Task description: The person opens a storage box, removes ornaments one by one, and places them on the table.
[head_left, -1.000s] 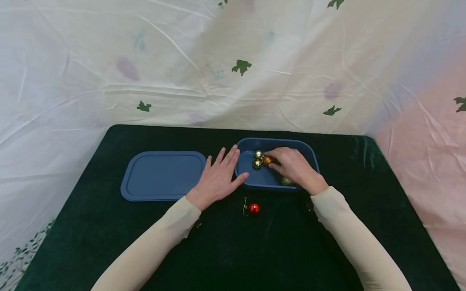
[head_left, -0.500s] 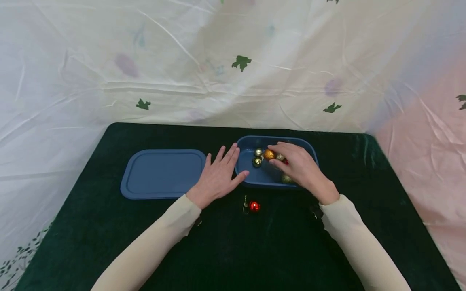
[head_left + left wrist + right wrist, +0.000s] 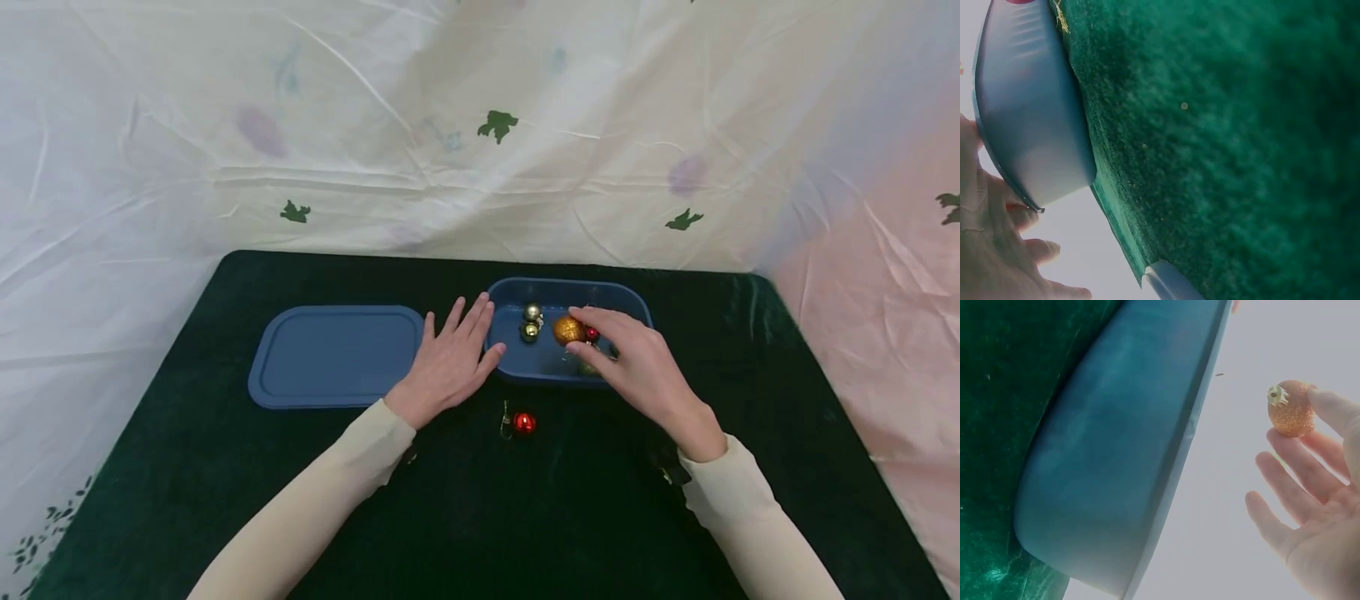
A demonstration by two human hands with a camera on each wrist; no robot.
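One glittery orange bauble (image 3: 568, 330), round with a small gold cap, is pinched in the right hand (image 3: 643, 372) just above the blue tub (image 3: 504, 367), against whose left wall the left hand (image 3: 448, 367) rests flat, fingers straight.

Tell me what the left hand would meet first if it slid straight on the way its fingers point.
Probably nothing new: the left hand already rests against the left end wall of the blue plastic tub, and its fingers point up and right along that wall. Depth is unclear.

Left hand (image 3: 988, 250) against blue container (image 3: 1029, 119)
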